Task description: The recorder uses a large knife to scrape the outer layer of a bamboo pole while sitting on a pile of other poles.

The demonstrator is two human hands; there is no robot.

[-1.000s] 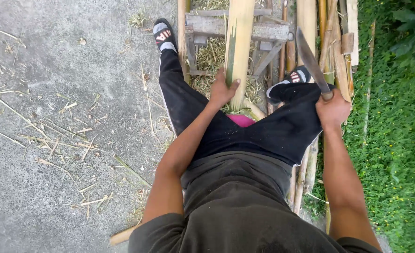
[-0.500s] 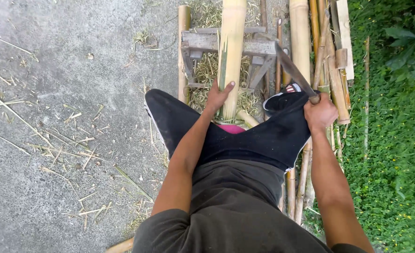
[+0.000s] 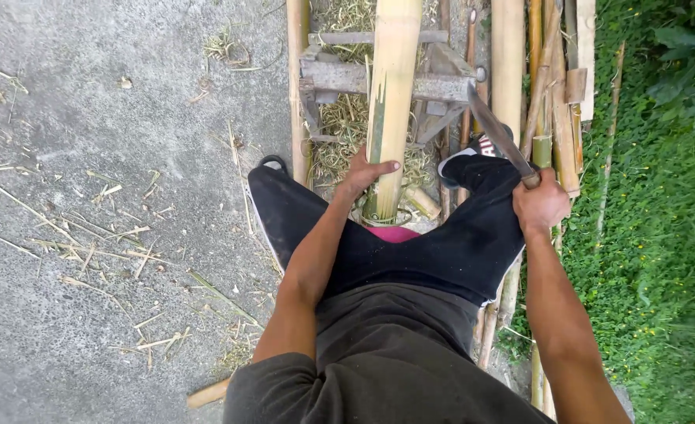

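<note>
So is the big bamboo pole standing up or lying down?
Lying down. The bamboo pole rests across a wooden frame, running away from the person. The left hand grips its near end; the right hand holds a knife.

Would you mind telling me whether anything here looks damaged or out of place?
The bamboo pole that the left hand steadies has a dark split running down its near part. Thin bamboo slivers lie scattered across the concrete. The right hand holds a knife clear of the pole.

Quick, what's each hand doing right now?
Left hand: grips the thick bamboo pole near its end.
Right hand: closed around the handle of a long blade.
</note>
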